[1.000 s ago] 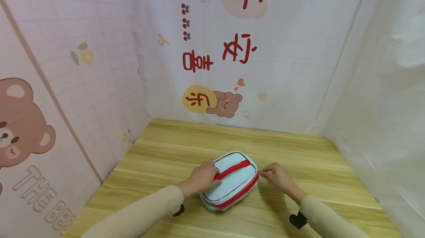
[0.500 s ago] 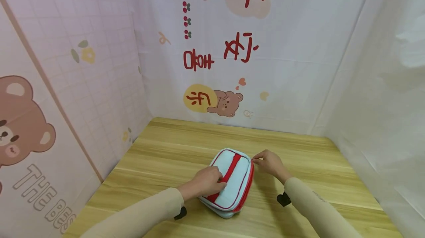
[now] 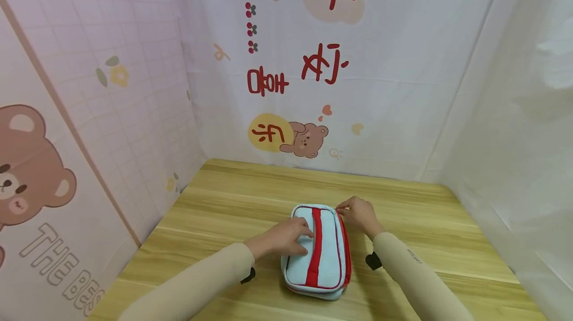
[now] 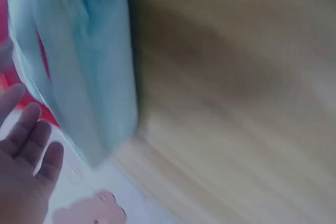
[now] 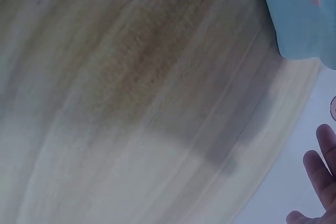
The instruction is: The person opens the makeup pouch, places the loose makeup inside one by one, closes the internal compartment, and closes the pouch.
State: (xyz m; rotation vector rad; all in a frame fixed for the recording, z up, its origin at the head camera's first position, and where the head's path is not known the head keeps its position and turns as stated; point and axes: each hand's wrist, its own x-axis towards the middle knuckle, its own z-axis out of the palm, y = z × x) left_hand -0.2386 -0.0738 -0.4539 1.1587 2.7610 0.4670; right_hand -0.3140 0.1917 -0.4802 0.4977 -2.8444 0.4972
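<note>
A light blue zip pouch [image 3: 330,256] with red piping lies on the table, its long side pointing away from me. A red strap [image 3: 316,246] runs down its top, and a red zipper [image 3: 346,261] follows its right side. My left hand [image 3: 283,238] rests over the pouch's left part, its fingers loosely spread beside the strap. At the far right corner, my right hand [image 3: 360,215] pinches the zipper pull, which the fingertips mostly hide. In the left wrist view, the fingers [image 4: 31,140] are spread beside the pouch. The right wrist view shows the pouch's side [image 5: 299,30] with a printed label.
The wood-grain table [image 3: 233,186] extends around the pouch. Printed curtains with bears and red characters hang at the back [image 3: 394,87] and left [image 3: 139,127]; a plain whitish curtain [image 3: 515,161] hangs along the right.
The pouch has turned counterclockwise, its strap going from diagonal to nearly straight away from me. My right hand has moved farther away and slightly left with its corner; my left hand has shifted slightly right.
</note>
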